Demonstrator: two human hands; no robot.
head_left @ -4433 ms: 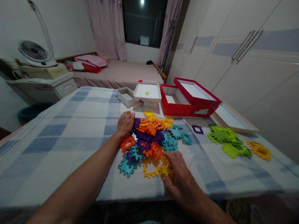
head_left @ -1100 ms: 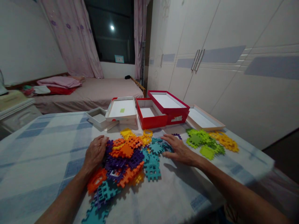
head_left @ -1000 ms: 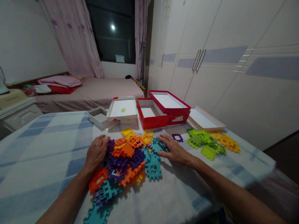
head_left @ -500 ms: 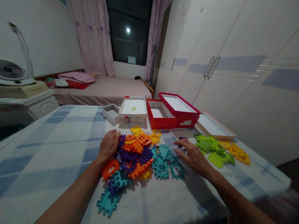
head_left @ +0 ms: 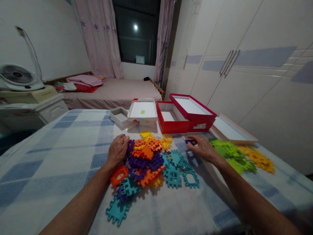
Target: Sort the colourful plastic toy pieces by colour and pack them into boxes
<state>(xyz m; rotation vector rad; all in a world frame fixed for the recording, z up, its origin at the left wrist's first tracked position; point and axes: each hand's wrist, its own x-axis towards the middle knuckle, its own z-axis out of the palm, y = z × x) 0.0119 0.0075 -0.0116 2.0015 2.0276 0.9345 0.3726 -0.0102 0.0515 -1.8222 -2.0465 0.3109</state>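
My left hand (head_left: 118, 149) rests at the left side of a mixed pile of interlocking plastic tiles (head_left: 146, 152), its fingers together and curled. A purple tile (head_left: 130, 145) touches its fingertips; whatever it grips is hidden. My right hand (head_left: 202, 148) is farther right, its thumb and fingers closed around a small purple tile (head_left: 189, 141) low over the cloth. Between my hands, teal tiles (head_left: 173, 175) lie flat beside the orange, purple and yellow ones. One teal tile (head_left: 117, 209) juts out at the pile's near end.
Green tiles (head_left: 230, 153) and yellow tiles (head_left: 258, 159) form groups right of my right hand. Along the back stand a small grey box (head_left: 119, 122), a white box lid (head_left: 154, 118), a red box (head_left: 174, 126) with a dark-red lid (head_left: 201, 121), and a pale lid (head_left: 244, 141).
My right hand has reached forward to the purple tile and its fingers have closed around it. My left hand stays against the pile. The view has turned slightly.
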